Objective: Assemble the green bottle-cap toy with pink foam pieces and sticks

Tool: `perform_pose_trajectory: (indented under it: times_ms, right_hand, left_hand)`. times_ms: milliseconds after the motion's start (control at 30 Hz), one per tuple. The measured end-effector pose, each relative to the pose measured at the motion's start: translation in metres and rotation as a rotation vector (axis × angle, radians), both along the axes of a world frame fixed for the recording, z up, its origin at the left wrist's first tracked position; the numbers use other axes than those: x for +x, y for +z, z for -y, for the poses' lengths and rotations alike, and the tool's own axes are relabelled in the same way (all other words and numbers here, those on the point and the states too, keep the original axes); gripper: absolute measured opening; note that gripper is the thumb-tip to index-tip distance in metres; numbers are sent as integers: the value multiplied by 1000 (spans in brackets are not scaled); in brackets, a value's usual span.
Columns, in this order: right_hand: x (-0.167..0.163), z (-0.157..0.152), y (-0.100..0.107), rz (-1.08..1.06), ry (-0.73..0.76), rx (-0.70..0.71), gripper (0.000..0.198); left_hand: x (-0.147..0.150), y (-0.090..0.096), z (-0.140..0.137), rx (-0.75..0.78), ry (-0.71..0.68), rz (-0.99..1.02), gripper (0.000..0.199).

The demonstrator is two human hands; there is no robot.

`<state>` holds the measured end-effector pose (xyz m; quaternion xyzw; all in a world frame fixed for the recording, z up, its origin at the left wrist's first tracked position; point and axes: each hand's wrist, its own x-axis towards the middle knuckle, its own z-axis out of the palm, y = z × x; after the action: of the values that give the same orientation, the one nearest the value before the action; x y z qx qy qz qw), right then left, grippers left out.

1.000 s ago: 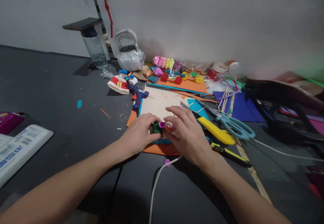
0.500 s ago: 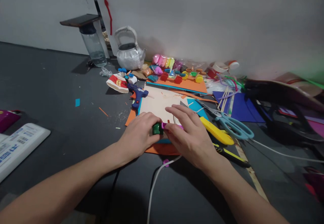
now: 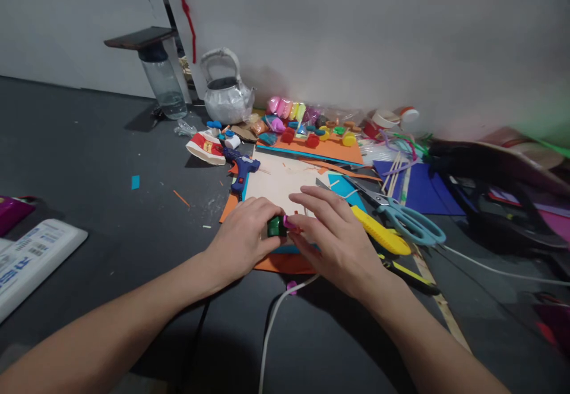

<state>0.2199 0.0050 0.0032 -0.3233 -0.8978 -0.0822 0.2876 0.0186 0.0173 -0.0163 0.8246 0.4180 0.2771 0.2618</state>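
My left hand (image 3: 243,234) is closed, its thumb and fingers gripping a small shiny dark green piece (image 3: 276,226) over the paper stack. Against the green piece's right side sits a small magenta piece (image 3: 288,222), which my right hand (image 3: 336,237) pinches between thumb and forefinger; its other fingers are extended. I cannot tell whether the two pieces are joined. Beneath the hands lies a cream sheet (image 3: 285,174) on top of blue and orange sheets. Another magenta bit (image 3: 291,288) lies on the dark table by a white cord (image 3: 268,334).
A blue glue gun (image 3: 243,174) lies left of the sheet. To the right are scissors (image 3: 412,221), a yellow cutter (image 3: 378,231) and a blue sheet (image 3: 431,189). Behind stand a kettle (image 3: 227,100), a water bottle (image 3: 164,85) and an orange board (image 3: 329,149) with colourful wheel-like pieces.
The magenta piece showed as a longer strip beneath my right fingers; now a short part shows beside the green piece. My right fingers shifted slightly; my left hand stays nearly still.
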Motion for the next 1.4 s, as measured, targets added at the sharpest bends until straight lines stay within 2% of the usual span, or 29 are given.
perform_pose_trajectory:
  times_ms: [100,200,467,733,933,1067,1267,1400]
  right_hand:
    - [4,1,7,-112,-30,-48,28]
    - [6,2,12,-164,-103,-104,23]
    - [2,5,16,-51,-126,-242,8]
    - [-1,8,22,34,-130,-215,11]
    - [-2,9,22,62,-133,-173,14]
    - [3,9,24,-2,-172,-176,15]
    - [11,9,20,15,-256,-367,20]
    - [9,9,11,35,-235,-421,18]
  left_hand:
    - [-1,3,0,28,-7,10,19]
    - [0,4,1,62,-31,-10,20]
    - [2,5,6,170,-87,-128,22]
    - [4,6,10,259,-116,-169,26]
    - [3,7,9,218,-117,-138,27]
    - [3,5,8,182,-104,-86,24]
    - [7,-7,5,-27,-41,35,21]
    - [6,-11,1,-82,-24,10,22]
